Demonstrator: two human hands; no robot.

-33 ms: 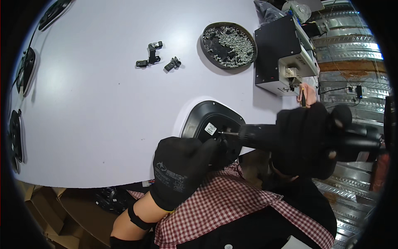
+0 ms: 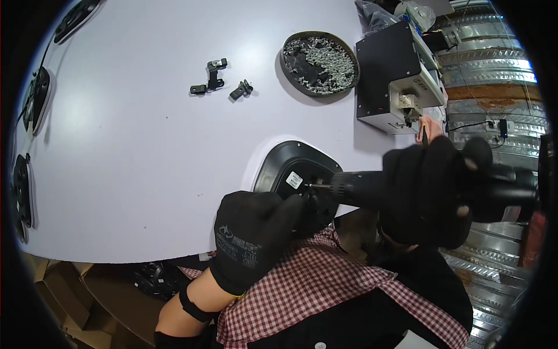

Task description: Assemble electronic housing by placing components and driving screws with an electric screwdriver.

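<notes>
My right hand (image 2: 424, 195), in a black glove, is wrapped round a black electric screwdriver (image 2: 357, 188) lying nearly level. Its thin bit points left and meets a black rounded housing (image 2: 272, 168) close to a small white label (image 2: 294, 180). Small screws show along the housing's rim. My left hand (image 2: 253, 238), gloved in black too, has its fingers closed at the near side of the housing, beside the bit's tip. Those fingertips are dark against the black part, so their exact grip is hard to see.
A round tray (image 2: 285, 65) of small silvery screws stands at the back, beside a dark box-shaped machine (image 2: 386, 75). Two black brackets (image 2: 215, 77) (image 2: 241, 90) lie left of the tray. More black housings (image 2: 39, 99) line the table's left edge; cardboard boxes (image 2: 64, 291) are below.
The screwdriver and my right hand have shifted very slightly. My left hand and the housing stay practically where they were.
</notes>
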